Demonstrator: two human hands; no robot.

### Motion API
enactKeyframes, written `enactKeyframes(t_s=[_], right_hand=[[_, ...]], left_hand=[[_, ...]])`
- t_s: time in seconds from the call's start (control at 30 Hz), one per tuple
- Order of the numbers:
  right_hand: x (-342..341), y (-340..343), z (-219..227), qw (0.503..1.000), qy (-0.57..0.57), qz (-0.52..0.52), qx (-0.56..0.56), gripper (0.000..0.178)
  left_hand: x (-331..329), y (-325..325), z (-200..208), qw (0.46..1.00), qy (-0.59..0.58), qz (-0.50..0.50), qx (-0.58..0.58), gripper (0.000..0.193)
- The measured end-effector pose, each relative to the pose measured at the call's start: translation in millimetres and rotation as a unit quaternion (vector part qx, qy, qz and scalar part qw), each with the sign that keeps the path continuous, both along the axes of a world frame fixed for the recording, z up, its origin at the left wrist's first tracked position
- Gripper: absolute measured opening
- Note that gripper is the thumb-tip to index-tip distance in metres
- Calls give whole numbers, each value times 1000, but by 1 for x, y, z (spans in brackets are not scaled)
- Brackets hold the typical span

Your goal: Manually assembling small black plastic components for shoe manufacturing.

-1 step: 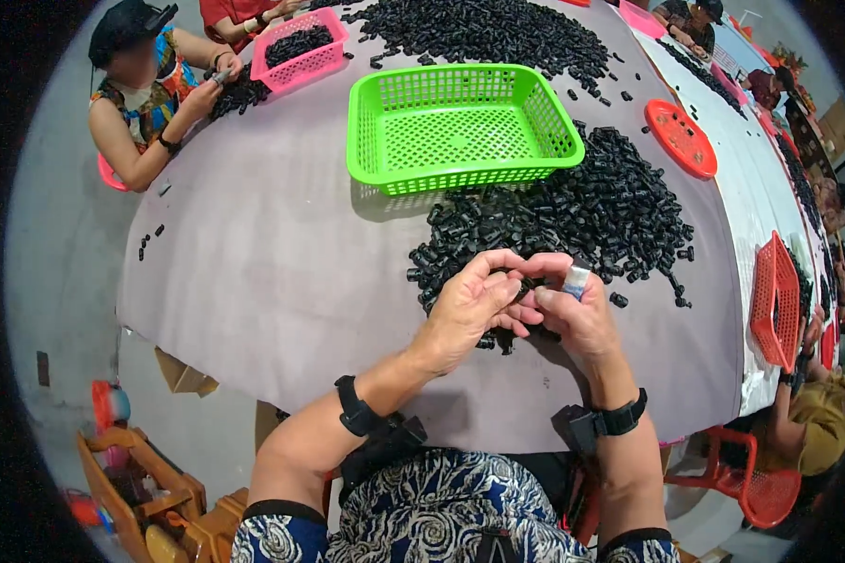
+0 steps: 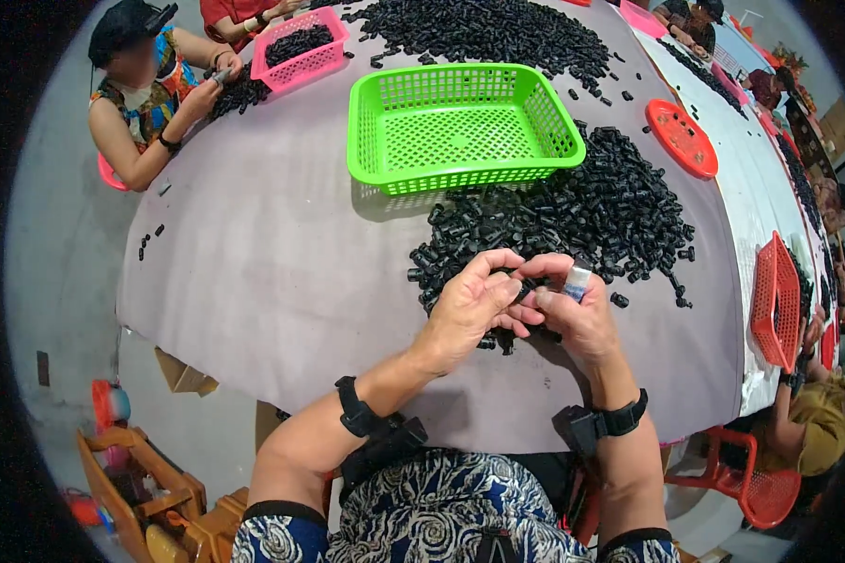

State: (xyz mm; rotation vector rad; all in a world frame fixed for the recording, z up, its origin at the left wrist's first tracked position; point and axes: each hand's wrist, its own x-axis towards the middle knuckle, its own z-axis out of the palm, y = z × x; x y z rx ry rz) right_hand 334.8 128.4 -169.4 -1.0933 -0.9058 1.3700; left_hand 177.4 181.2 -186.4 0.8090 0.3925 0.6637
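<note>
My left hand (image 2: 462, 314) and my right hand (image 2: 584, 314) meet over the near edge of a pile of small black cylindrical plastic parts (image 2: 620, 206). Between the fingertips of both hands is one such small black part (image 2: 528, 285), mostly covered by fingers. Thumbs and forefingers pinch it, while the other fingers curl below. Silvery tape is wrapped round a finger of my right hand. Just beyond the pile stands a green plastic basket (image 2: 460, 178) with nothing seen inside it.
A grey-covered table (image 2: 253, 272) spreads before me. Far off lie another black heap (image 2: 488, 33) and a pink basket (image 2: 300, 61) of parts, beside a co-worker (image 2: 136, 122). To the right are a round red tray (image 2: 681, 139), an orange-red basket (image 2: 775, 300) and a red chair (image 2: 760, 483).
</note>
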Motion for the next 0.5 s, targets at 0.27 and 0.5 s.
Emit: enactKeyframes(t_s=[0.27, 0.5], right_hand=[[0, 4, -6, 986, -123, -15, 109, 20], [0, 3, -1, 993, -93, 10, 66, 15]], left_hand=[[-2, 0, -4, 1000, 20, 17, 18, 28], [-2, 1, 2, 999, 27, 13, 25, 21]])
